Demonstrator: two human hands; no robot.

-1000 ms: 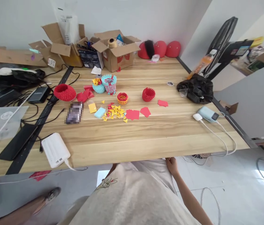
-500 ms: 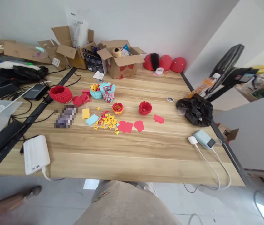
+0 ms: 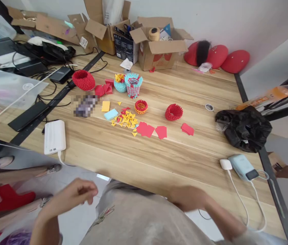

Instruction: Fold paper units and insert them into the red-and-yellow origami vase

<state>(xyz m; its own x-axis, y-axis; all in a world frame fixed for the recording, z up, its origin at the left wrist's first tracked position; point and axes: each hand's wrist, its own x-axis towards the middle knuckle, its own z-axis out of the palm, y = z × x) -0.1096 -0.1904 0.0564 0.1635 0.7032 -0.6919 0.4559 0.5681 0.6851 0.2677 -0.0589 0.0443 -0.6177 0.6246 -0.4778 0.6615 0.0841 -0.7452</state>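
Observation:
My left hand (image 3: 79,193) hovers in front of the table's near edge, fingers loosely bent and apart from the thumb, with nothing seen in it. Over the near edge, right of my body, is my right hand (image 3: 187,198), smeared by motion, its fingers not readable. Farther in lie yellow folded paper triangles (image 3: 129,119), red paper pieces (image 3: 145,129), a yellow paper stack (image 3: 105,106) and a light blue one (image 3: 111,114). Behind them stand a red-and-yellow folded-paper ring (image 3: 141,107), a red paper bowl (image 3: 174,112) and a blue-and-red paper vase (image 3: 133,85).
A white power bank (image 3: 54,136) lies at the left edge; a pale blue one (image 3: 243,166) with cables is at right. A black plastic bag (image 3: 246,131) sits at the right edge. Cardboard boxes (image 3: 159,52) line the wall. Other people's legs (image 3: 13,176) show at lower left.
Both my hands have come into view at the bottom. The view has turned and shifted, so the table sits tilted; the paper pieces look unmoved on it.

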